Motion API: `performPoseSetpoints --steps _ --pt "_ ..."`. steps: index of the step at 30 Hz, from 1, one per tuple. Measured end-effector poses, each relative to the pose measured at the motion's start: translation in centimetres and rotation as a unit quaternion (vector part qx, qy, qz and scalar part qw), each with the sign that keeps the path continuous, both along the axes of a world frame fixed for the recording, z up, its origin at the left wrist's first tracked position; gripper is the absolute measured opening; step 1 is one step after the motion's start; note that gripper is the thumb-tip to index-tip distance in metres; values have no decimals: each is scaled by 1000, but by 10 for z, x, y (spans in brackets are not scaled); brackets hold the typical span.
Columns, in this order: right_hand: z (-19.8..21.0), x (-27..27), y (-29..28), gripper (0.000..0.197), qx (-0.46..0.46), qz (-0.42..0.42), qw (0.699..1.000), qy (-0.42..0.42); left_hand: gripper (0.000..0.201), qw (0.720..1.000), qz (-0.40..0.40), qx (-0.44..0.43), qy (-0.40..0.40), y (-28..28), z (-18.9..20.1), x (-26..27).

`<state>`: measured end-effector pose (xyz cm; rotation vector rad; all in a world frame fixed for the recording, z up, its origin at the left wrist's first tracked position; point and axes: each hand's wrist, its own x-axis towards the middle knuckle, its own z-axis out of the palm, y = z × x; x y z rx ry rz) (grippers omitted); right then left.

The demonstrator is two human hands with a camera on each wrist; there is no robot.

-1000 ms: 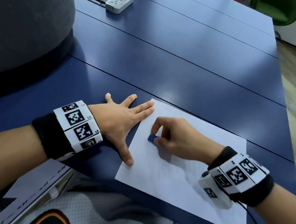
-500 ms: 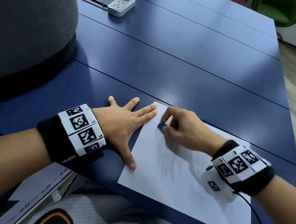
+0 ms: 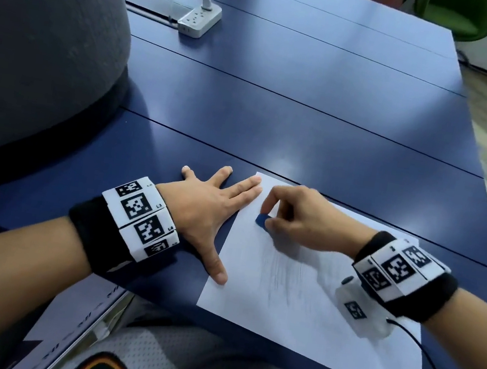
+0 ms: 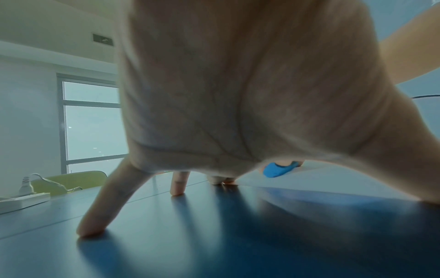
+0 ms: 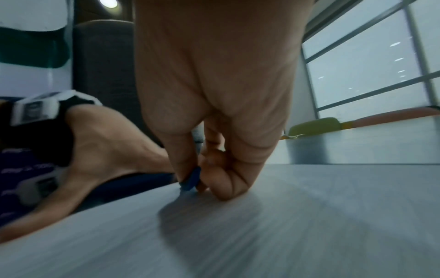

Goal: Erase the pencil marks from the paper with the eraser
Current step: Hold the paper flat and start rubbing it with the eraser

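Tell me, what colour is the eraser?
Blue. The eraser, pinched by the right hand, shows best in the head view.

Daylight is soft and cool. In the head view the blue table [image 3: 310, 106] carries pale glare patches at centre, and its lines bow toward the frame edges. The left wrist view is dim below, with finger shadows stretching toward the lower frame. The right wrist view is streaked with motion blur across the paper [image 5: 285, 235]; windows [image 5: 371, 65] glow upper right.
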<state>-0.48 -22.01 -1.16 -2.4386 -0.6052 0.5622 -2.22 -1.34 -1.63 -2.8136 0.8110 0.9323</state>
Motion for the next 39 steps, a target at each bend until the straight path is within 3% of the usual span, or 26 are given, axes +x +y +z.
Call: performPoseSetpoints --steps 5,10,15,20,25,30,35,39 --pt "1 23 -6 14 -7 -74 996 -55 155 1000 0 3 1 0 1 -1" --pt "2 9 0 8 -15 -4 1000 -2 156 1000 3 -8 0 0 0 0" --pt "5 21 0 7 -3 -59 997 -47 155 1000 3 -4 -4 1 -2 0" --pt "3 -17 2 9 -24 53 998 14 156 1000 6 1 0 0 -2 0" --pt "4 9 -15 8 -15 -59 997 -50 154 1000 7 5 5 0 1 0" --pt "4 -6 -7 9 -38 32 999 3 154 1000 8 7 8 -1 2 -1" --pt "5 17 -9 11 -19 -55 997 -55 154 1000 9 0 8 0 2 -1" --pt "1 -2 -2 9 -29 24 999 -18 154 1000 7 7 7 -1 1 0"
